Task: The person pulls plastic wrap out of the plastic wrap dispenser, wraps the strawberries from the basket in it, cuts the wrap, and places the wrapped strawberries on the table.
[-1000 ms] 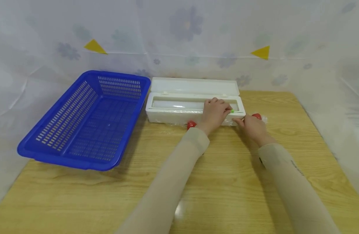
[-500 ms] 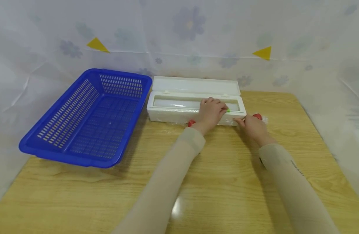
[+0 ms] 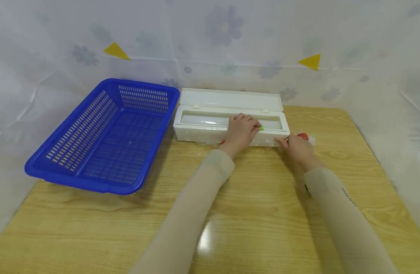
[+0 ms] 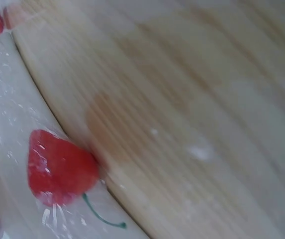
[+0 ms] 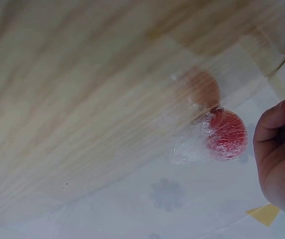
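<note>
A long white cling film dispenser [image 3: 196, 133] stands at the back of the table with its lid [image 3: 230, 99] raised and a film roll [image 3: 210, 120] inside. My left hand [image 3: 241, 131] reaches over its front edge and pinches a small green slide cutter [image 3: 261, 127]. At the dispenser's right front corner, my right hand [image 3: 299, 150] grips the end, thumb on the front face. Clear film clings to the front. Under this film, a red cherry-like fruit [image 4: 60, 167] with a green stem shows in the left wrist view. Beyond the right hand lies a red ball wrapped in film [image 5: 227, 134].
A large blue plastic basket [image 3: 151, 152] stands left of the dispenser, its rim close to the dispenser's left end. Behind the wooden table [image 3: 258, 220] hangs a pale flowered sheet [image 3: 196, 34] with yellow triangles.
My left hand has slid the green cutter leftward along the dispenser's front edge, and now covers most of the red fruit in the head view. The right hand keeps its hold on the corner.
</note>
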Available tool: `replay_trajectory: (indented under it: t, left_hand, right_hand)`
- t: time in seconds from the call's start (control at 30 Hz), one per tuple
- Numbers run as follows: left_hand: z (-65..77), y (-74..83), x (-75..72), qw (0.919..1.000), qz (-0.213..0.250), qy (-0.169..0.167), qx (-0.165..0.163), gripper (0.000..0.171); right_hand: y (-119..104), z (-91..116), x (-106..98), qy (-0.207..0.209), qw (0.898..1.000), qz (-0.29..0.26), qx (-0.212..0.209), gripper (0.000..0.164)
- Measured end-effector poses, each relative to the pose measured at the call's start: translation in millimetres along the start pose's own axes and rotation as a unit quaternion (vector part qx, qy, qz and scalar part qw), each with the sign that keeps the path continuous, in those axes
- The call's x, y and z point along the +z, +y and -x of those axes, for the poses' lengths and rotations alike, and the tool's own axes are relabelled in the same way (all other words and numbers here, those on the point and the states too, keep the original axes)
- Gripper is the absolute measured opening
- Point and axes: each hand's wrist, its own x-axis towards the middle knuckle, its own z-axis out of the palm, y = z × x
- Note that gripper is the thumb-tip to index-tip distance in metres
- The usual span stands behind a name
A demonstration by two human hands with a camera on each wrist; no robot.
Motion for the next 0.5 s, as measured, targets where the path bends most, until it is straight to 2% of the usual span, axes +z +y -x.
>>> replay_trajectory:
  t: [0.5]
  left_hand:
    - [13.8, -25.0, -11.0, 0.999, 0.019, -0.008, -0.039, 0.02]
  right_hand:
    - [0, -1, -2, -0.01, 1.0, -0.004, 0.0, 0.061]
